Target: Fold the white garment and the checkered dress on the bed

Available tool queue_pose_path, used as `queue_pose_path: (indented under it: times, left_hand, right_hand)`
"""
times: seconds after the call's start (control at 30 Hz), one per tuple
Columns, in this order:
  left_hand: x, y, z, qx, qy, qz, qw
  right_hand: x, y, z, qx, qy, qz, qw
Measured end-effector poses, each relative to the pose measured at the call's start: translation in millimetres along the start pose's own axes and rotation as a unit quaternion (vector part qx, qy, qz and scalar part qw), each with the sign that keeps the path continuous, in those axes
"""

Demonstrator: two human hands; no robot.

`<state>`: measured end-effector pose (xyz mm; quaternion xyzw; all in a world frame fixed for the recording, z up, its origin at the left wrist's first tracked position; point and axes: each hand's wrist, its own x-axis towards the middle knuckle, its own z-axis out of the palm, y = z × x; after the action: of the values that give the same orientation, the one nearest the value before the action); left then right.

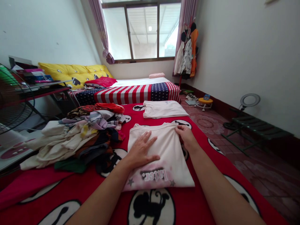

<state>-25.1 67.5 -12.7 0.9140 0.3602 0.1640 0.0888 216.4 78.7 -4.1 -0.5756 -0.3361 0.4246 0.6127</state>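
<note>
A white T-shirt point(164, 147) with pink tint, stars and the upside-down word "later." lies folded on the red patterned blanket point(199, 175) in front of me. My left hand point(143, 150) rests flat on its middle, fingers spread. At the shirt's far right corner, my right hand point(185, 134) pinches the edge of the cloth between thumb and fingers. Just beyond lies another folded white garment point(165, 109), touched by neither hand.
To the left is a heap of loose clothes point(77, 134), with a fan point(14, 100) beside it. A bed with a striped, starred cover point(131, 93) stands behind. On the right floor are a dark green folding bench point(260, 128), a ring light point(250, 100) and a yellow stool point(205, 101).
</note>
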Motion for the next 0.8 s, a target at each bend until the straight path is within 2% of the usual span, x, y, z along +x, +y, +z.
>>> queue_pose_path:
  times: [0.1,0.17,0.23,0.3,0.37,0.43,0.5,0.6,0.7,0.8]
  left_hand:
    - [1.5,-0.4,1.4,-0.021,0.015,0.002,1.000]
    - [3.0,-6.2,-1.1,-0.050,0.070,-0.030,0.996]
    - [3.4,-17.2,-7.4,-0.051,0.166,-0.105,0.979]
    - [1.5,-31.4,-16.1,-0.027,0.240,-0.206,0.948]
    - [-2.4,-45.2,-23.7,-0.042,0.238,-0.303,0.922]
    - [-6.3,-55.5,-27.3,-0.099,0.203,-0.358,0.906]
    - [-8.7,-61.1,-25.8,-0.144,0.184,-0.368,0.900]
    - [-9.0,-62.4,-19.2,-0.164,0.186,-0.348,0.904]
    - [-7.3,-59.5,-17.5,-0.221,0.199,-0.311,0.903]
    - [-2.8,-52.1,-25.3,-0.353,0.239,-0.265,0.865]
  right_hand:
    - [-0.8,2.1,-2.1,-0.042,0.001,-0.004,0.999]
    - [-2.6,0.7,-3.3,-0.100,-0.021,-0.023,0.994]
    - [-3.2,-1.2,-5.1,-0.170,-0.045,-0.036,0.984]
    - [-2.3,-2.3,-6.7,-0.218,-0.051,-0.036,0.974]
    - [-1.0,-2.8,-7.4,-0.240,-0.055,-0.050,0.968]
    - [-1.0,-3.0,-6.3,-0.233,-0.083,-0.088,0.965]
    - [-3.0,-3.1,-3.6,-0.207,-0.136,-0.136,0.959]
    - [-8.1,-3.5,1.7,-0.195,-0.191,-0.178,0.946]
    - [-13.3,-7.1,6.6,-0.220,-0.200,-0.171,0.939]
    - [-17.5,-15.7,10.5,-0.190,-0.188,-0.147,0.952]
